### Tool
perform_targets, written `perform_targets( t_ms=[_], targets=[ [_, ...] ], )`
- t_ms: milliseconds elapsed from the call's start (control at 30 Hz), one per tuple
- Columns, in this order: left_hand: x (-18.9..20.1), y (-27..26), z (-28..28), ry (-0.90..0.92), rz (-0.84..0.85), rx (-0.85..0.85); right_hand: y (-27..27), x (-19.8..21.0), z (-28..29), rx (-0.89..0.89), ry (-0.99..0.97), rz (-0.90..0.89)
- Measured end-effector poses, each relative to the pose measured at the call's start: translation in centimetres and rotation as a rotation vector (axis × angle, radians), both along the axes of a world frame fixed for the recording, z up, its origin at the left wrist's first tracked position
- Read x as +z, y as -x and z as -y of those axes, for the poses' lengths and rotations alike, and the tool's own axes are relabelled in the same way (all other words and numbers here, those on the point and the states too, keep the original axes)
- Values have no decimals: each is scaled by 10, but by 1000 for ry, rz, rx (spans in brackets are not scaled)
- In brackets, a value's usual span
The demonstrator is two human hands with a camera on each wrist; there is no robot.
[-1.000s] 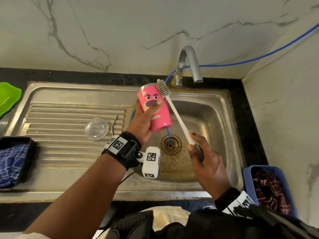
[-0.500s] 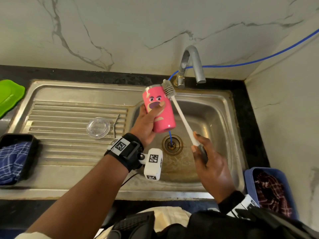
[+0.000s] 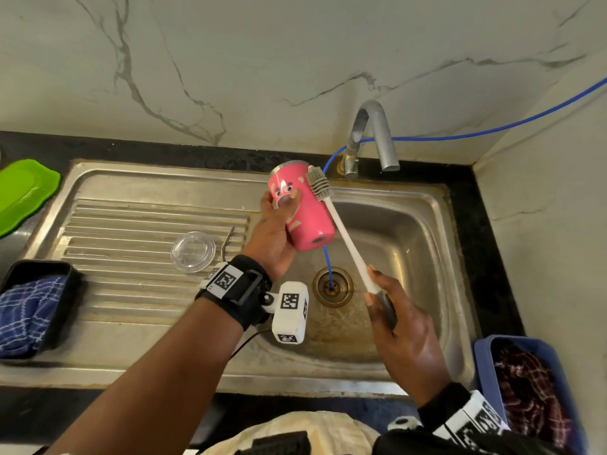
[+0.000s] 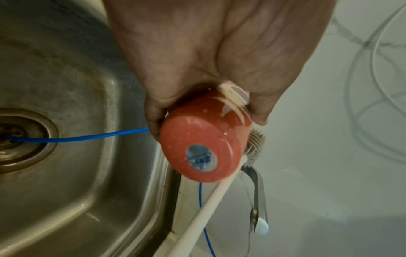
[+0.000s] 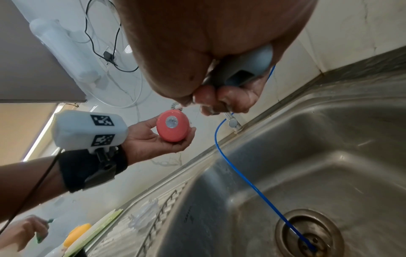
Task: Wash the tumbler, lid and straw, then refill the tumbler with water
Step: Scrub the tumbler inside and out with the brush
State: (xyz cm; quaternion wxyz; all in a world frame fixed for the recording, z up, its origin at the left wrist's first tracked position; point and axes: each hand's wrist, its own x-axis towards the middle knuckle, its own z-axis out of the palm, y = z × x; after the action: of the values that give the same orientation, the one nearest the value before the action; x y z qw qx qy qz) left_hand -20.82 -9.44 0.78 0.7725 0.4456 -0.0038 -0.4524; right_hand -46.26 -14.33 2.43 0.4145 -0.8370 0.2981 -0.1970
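The pink tumbler (image 3: 300, 211) is held above the sink basin (image 3: 407, 244) by the left hand (image 3: 274, 236), fingers and thumb curled round its printed side; it is tilted, its base turned down toward the wearer and its steel rim pointing up toward 11 o'clock; in the left wrist view the wet base (image 4: 198, 147) with a round blue sticker faces the camera, the palm wrapped behind it; in the right wrist view the same base (image 5: 172, 127) is seen cradled in the curled fingers.

A bottle brush (image 3: 341, 231) is gripped by the right hand (image 3: 404, 336) at 5 o'clock from the tumbler, the fingers closed round its grey handle end (image 5: 243, 69); the white shaft runs up toward 11 o'clock, and the grey bristle head (image 3: 318, 185) is laid against the outside of the tumbler just below the rim, on its 3 o'clock side; the bristles are seen beside the tumbler wall in the left wrist view (image 4: 255, 146).

The clear lid (image 3: 193, 251) is set flat on the ribbed drainboard (image 3: 131, 244) at 9 o'clock from the left hand, well apart from it; the bent metal straw (image 3: 227, 239) is laid just beside the lid, at its 3 o'clock.

The tap (image 3: 374, 136) stands at 1 o'clock from the tumbler; a blue tube (image 3: 326, 264) is led down behind the tumbler into the drain (image 3: 333, 287).
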Motion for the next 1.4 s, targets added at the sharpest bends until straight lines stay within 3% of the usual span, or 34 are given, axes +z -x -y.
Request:
perform_targets(
  t_ms=[400, 667, 867, 1067, 1267, 1400],
  targets=[
    [-8, 12, -3, 17, 48, -68, 0, -3, -1, -51, -31, -8],
    [-12, 25, -2, -63, 138, -77, -1, -7, 3, -34, -89, -20],
    [-10, 8, -1, -46, 89, 2, 0, -10, 2, 26, -66, -8],
    [-17, 15, -1, -35, 105, -116, -2, -8, 7, 18, -40, -14],
    [-10, 2, 0, -57, 69, -28, 5, -9, 2, 17, -18, -7],
    [-13, 12, -1, -44, 86, -89, 0, -6, 6, -9, -19, -14]
  ],
)
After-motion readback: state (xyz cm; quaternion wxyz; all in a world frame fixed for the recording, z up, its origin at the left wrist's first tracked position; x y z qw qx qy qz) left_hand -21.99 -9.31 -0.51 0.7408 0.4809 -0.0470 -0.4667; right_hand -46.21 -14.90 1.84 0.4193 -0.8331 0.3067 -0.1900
